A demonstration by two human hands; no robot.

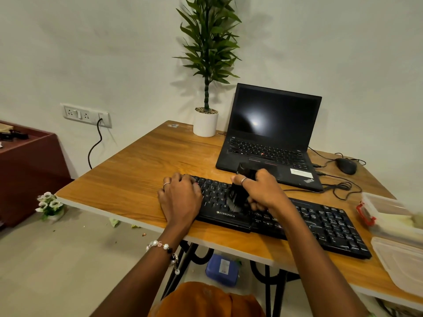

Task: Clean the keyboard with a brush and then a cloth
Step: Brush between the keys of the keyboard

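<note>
A black keyboard lies across the front of the wooden table. My left hand rests flat on the keyboard's left end, fingers relaxed over the keys. My right hand grips a black brush by its handle. The blurred bristles touch the keys near the keyboard's left-middle, just above the brand label. No cloth is in view.
An open black laptop stands behind the keyboard. A white potted plant sits at the back edge. A black mouse and cables lie at right. Clear plastic containers and a lid crowd the right edge.
</note>
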